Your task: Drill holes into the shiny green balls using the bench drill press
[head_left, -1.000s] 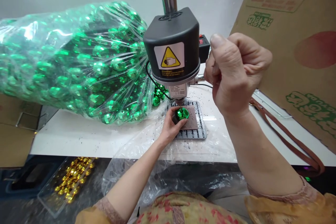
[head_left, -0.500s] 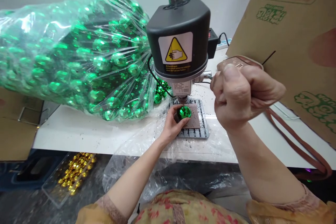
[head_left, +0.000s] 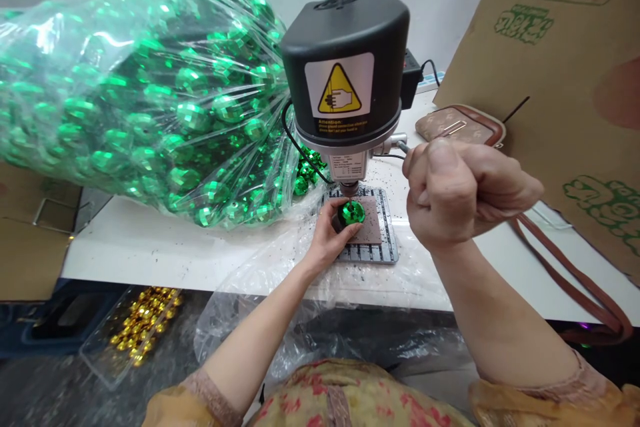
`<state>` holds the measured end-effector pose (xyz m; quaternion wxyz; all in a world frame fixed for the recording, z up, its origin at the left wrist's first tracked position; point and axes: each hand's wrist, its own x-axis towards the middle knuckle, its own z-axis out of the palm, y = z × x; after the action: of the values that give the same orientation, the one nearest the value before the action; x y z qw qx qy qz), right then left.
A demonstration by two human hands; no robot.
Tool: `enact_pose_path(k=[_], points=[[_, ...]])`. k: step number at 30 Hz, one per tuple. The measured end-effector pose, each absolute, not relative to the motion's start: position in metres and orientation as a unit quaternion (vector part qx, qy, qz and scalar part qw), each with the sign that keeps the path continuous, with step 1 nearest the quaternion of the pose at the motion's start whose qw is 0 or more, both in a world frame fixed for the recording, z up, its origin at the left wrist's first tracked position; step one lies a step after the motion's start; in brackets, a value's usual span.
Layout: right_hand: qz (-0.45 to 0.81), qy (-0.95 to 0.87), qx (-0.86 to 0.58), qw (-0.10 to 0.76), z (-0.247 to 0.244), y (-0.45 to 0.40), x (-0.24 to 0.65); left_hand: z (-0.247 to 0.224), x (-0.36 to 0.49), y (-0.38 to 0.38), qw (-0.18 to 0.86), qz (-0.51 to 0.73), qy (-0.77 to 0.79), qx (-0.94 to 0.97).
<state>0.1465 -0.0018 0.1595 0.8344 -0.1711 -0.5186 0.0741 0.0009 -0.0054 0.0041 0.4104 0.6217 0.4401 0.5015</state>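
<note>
A shiny green faceted ball (head_left: 355, 212) sits beneath the chuck of a black-capped bench drill press (head_left: 345, 73). My left hand (head_left: 332, 235) is closed around the ball's left side, thumb in front and fingers behind. The drill bit (head_left: 351, 203) comes down at the ball's top; how deep it goes, I cannot tell. Under the ball lies a brownish pad (head_left: 371, 230) on the slotted metal base (head_left: 390, 250). To the right of the machine, my right hand (head_left: 450, 190) is a fist around the end of the feed lever (head_left: 402, 145), most of which it hides.
A clear plastic bag of green balls (head_left: 165, 107) fills the left. Behind my right hand lies a patterned pouch (head_left: 445, 125) with a brown strap (head_left: 570, 273). A cardboard box (head_left: 560, 80) stands at right. Below left, a clear bin (head_left: 97, 360) holds gold balls. Dark shavings dot the table (head_left: 130, 247).
My right fist has dropped slightly with the lever, uncovering more of the pouch. My left hand keeps the ball in the same spot. The view has shifted a little.
</note>
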Motion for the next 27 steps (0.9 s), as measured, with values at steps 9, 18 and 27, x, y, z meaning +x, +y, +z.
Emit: enact_pose_path(k=[9,18,27], points=[[0.052,-0.546,-0.151,0.822,0.149,0.000,0.151,0.004,0.001,-0.006,0.399,0.503,0.440,0.629],[-0.005,-0.567,-0.083,0.820,0.142,0.011,0.154,0.003,0.001,-0.005,0.404,0.501,0.439,0.627],[0.045,-0.581,-0.138,0.801,0.154,0.000,0.156,0.007,0.001,-0.009,0.415,0.503,0.442,0.616]])
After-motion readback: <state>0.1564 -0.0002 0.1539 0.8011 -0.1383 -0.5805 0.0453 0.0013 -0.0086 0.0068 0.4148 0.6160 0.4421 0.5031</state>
